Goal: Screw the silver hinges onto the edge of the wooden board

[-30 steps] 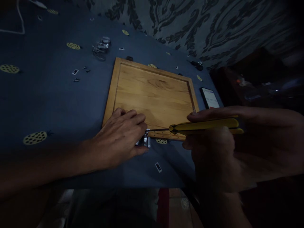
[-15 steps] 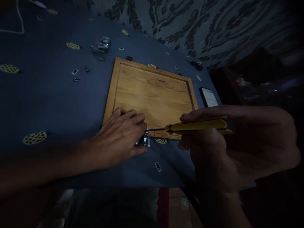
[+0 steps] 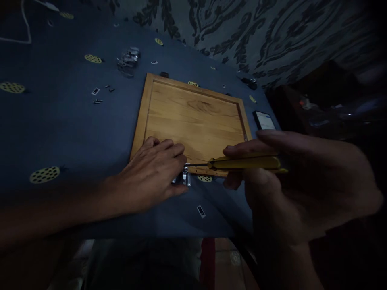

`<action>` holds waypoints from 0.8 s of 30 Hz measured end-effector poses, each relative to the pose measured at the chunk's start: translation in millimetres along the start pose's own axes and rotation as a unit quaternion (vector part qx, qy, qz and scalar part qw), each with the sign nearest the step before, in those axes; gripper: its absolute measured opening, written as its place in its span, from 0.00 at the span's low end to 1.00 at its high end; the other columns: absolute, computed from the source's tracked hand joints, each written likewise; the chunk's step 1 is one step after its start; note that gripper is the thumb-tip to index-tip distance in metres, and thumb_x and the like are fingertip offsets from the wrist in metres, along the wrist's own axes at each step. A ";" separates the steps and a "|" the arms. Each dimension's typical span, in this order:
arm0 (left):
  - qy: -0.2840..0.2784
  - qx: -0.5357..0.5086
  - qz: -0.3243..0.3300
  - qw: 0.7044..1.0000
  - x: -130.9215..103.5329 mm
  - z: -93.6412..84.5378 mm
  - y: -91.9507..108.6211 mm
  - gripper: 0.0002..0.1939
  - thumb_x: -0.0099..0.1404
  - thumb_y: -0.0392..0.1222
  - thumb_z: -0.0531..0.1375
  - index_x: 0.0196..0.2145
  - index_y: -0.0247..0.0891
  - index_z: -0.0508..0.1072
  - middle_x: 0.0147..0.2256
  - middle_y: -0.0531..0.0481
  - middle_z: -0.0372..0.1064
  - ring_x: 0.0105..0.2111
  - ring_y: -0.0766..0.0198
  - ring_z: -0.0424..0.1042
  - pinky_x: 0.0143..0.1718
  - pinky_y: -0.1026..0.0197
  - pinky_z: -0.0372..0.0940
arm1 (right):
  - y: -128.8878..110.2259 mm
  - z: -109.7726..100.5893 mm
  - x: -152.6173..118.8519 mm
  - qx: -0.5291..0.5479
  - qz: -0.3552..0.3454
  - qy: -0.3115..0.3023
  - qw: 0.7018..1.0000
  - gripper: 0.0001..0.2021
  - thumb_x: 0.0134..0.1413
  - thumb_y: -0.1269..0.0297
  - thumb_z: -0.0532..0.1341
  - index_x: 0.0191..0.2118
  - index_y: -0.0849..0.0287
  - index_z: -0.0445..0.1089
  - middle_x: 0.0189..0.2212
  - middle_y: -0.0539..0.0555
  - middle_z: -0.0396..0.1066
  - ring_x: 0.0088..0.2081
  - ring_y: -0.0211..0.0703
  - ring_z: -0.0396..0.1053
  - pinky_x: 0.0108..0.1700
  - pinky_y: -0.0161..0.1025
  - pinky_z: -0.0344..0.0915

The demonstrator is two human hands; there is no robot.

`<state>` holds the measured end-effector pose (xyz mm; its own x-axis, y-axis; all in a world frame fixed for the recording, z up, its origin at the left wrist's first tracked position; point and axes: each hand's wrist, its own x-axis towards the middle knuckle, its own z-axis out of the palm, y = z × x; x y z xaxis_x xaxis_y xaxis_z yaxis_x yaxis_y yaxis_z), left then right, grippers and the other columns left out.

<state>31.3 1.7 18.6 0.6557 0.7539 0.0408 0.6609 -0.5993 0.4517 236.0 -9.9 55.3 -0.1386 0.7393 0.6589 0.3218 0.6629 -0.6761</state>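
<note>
A framed wooden panel, like a cabinet door (image 3: 193, 117), lies flat on the blue cloth. My left hand (image 3: 152, 173) rests over its near edge, fingers curled round a shiny metal hinge (image 3: 185, 177) and pressing it to the wood. Much of the hinge is hidden under my fingers. In my right hand (image 3: 290, 185) is a screwdriver (image 3: 244, 163) with a yellow handle, held nearly level between thumb and fingers. Its thin shaft reaches left to the hinge, where the tip is hidden by my left fingers. Several small holes dot the near frame edge.
Beyond the panel's left corner lies a pile of metal hinges (image 3: 129, 60). Several loose screws (image 3: 97, 101) are scattered on the cloth at left. A phone (image 3: 264, 120) with a lit screen sits right of the panel. A white cable (image 3: 26, 24) runs along the far left.
My right hand and the screwdriver handle have shifted slightly left, and the forefinger has lifted from the handle. My left hand stays on the hinge.
</note>
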 end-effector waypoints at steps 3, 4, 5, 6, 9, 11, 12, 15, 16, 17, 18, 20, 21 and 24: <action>-0.006 -0.003 -0.001 1.000 0.1 0.5 -0.3 0.15 0.68 0.49 0.67 0.45 0.36 0.77 0.45 0.46 0.72 0.48 0.51 0.69 0.54 0.47 0.56 | 2.9 5.4 1.4 -0.020 -0.017 0.029 0.999 0.12 0.52 0.67 0.74 0.44 0.50 0.81 0.35 0.52 0.81 0.32 0.49 0.79 0.33 0.50 0.80; -0.012 -0.003 -0.003 1.000 0.5 0.1 0.0 0.15 0.68 0.49 0.67 0.44 0.36 0.77 0.45 0.46 0.72 0.49 0.51 0.69 0.54 0.47 0.56 | 3.6 6.4 1.8 -0.030 -0.015 0.038 0.999 0.10 0.51 0.64 0.75 0.41 0.51 0.81 0.32 0.52 0.80 0.31 0.51 0.79 0.33 0.52 0.79; -0.017 -0.002 -0.006 1.000 0.9 -0.3 0.4 0.14 0.68 0.49 0.67 0.44 0.35 0.77 0.45 0.45 0.72 0.49 0.50 0.69 0.54 0.47 0.56 | 4.0 7.1 2.1 -0.041 -0.009 0.049 0.998 0.10 0.50 0.61 0.76 0.39 0.50 0.80 0.30 0.52 0.79 0.31 0.52 0.78 0.33 0.54 0.78; -0.020 -0.001 -0.009 1.000 1.3 -0.8 0.8 0.14 0.67 0.49 0.67 0.44 0.35 0.77 0.45 0.45 0.72 0.49 0.50 0.69 0.55 0.47 0.56 | 4.1 7.4 2.1 -0.050 -0.001 0.058 0.997 0.10 0.50 0.59 0.76 0.38 0.50 0.80 0.30 0.53 0.78 0.31 0.54 0.78 0.33 0.55 0.77; -0.016 -0.001 -0.011 1.000 1.9 -1.8 1.6 0.14 0.67 0.49 0.67 0.44 0.35 0.77 0.46 0.45 0.72 0.49 0.50 0.69 0.54 0.47 0.56 | 2.3 7.4 1.3 -0.064 0.004 0.059 0.996 0.07 0.53 0.59 0.74 0.37 0.48 0.79 0.31 0.53 0.78 0.31 0.54 0.77 0.32 0.57 0.77; -0.016 -0.002 -0.010 1.000 1.7 -2.2 1.9 0.14 0.67 0.49 0.67 0.44 0.35 0.77 0.45 0.45 0.72 0.48 0.51 0.69 0.54 0.47 0.57 | -0.2 6.3 0.6 -0.068 0.011 0.046 0.997 0.05 0.53 0.62 0.74 0.36 0.48 0.79 0.32 0.53 0.78 0.31 0.53 0.77 0.33 0.56 0.77; -0.017 -0.003 -0.009 1.000 1.6 -2.5 1.9 0.14 0.67 0.49 0.67 0.44 0.35 0.77 0.45 0.45 0.72 0.48 0.51 0.69 0.54 0.47 0.57 | -1.6 5.4 0.3 -0.065 0.018 0.039 0.997 0.05 0.53 0.63 0.74 0.36 0.49 0.79 0.32 0.53 0.78 0.30 0.52 0.77 0.33 0.56 0.78; -0.018 -0.003 -0.006 1.000 1.4 -3.2 1.9 0.14 0.67 0.49 0.67 0.44 0.36 0.77 0.44 0.46 0.72 0.47 0.51 0.69 0.53 0.47 0.57 | -4.9 1.8 -0.8 -0.036 0.033 0.016 0.999 0.08 0.55 0.64 0.72 0.42 0.49 0.80 0.34 0.54 0.79 0.31 0.50 0.77 0.28 0.51 0.77; -0.016 -0.004 -0.005 1.000 1.3 -3.2 1.7 0.14 0.67 0.49 0.67 0.44 0.36 0.77 0.44 0.46 0.72 0.47 0.51 0.69 0.53 0.47 0.57 | -5.4 0.6 -1.3 -0.023 0.034 0.008 0.999 0.11 0.57 0.65 0.71 0.46 0.49 0.80 0.36 0.55 0.80 0.31 0.49 0.78 0.25 0.47 0.76; -0.014 -0.004 -0.003 1.000 1.3 -3.1 1.5 0.14 0.67 0.49 0.67 0.43 0.36 0.77 0.44 0.46 0.72 0.47 0.51 0.69 0.53 0.47 0.57 | -5.3 -0.3 -1.8 -0.012 0.033 0.001 0.999 0.13 0.58 0.67 0.70 0.48 0.50 0.80 0.38 0.55 0.80 0.32 0.48 0.78 0.22 0.44 0.74; -0.013 -0.004 -0.002 1.000 1.3 -2.7 1.2 0.14 0.67 0.48 0.68 0.43 0.35 0.77 0.44 0.46 0.72 0.47 0.51 0.69 0.53 0.47 0.57 | -4.7 -1.0 -2.2 -0.004 0.032 -0.004 0.999 0.15 0.58 0.68 0.69 0.50 0.50 0.79 0.40 0.56 0.80 0.32 0.46 0.78 0.20 0.41 0.72; -0.009 -0.002 -0.001 1.000 1.1 -1.6 0.5 0.14 0.67 0.49 0.68 0.43 0.35 0.77 0.43 0.46 0.72 0.47 0.51 0.69 0.53 0.47 0.57 | -2.0 -1.0 -2.4 0.001 0.031 -0.009 0.999 0.16 0.57 0.71 0.70 0.51 0.50 0.79 0.42 0.55 0.80 0.32 0.44 0.78 0.21 0.39 0.72; -0.006 -0.001 -0.002 1.000 0.9 -1.0 0.2 0.14 0.67 0.49 0.68 0.43 0.35 0.77 0.43 0.46 0.72 0.47 0.51 0.69 0.53 0.47 0.57 | -0.2 -0.5 -2.2 0.002 0.023 -0.006 1.000 0.16 0.56 0.70 0.71 0.50 0.50 0.80 0.40 0.54 0.80 0.32 0.44 0.78 0.24 0.40 0.74; 0.000 0.000 0.001 1.000 0.7 0.0 0.0 0.14 0.67 0.49 0.68 0.44 0.36 0.77 0.43 0.46 0.72 0.47 0.52 0.69 0.53 0.48 0.57 | 4.7 2.3 -0.9 -0.008 0.000 0.006 1.000 0.15 0.54 0.68 0.73 0.47 0.48 0.80 0.36 0.50 0.80 0.32 0.46 0.79 0.34 0.46 0.79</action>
<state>31.7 2.2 18.7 0.6564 0.7533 0.0416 0.6602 -0.6002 0.4514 235.5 -7.2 50.7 -0.1269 0.7373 0.6636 0.3375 0.6612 -0.6700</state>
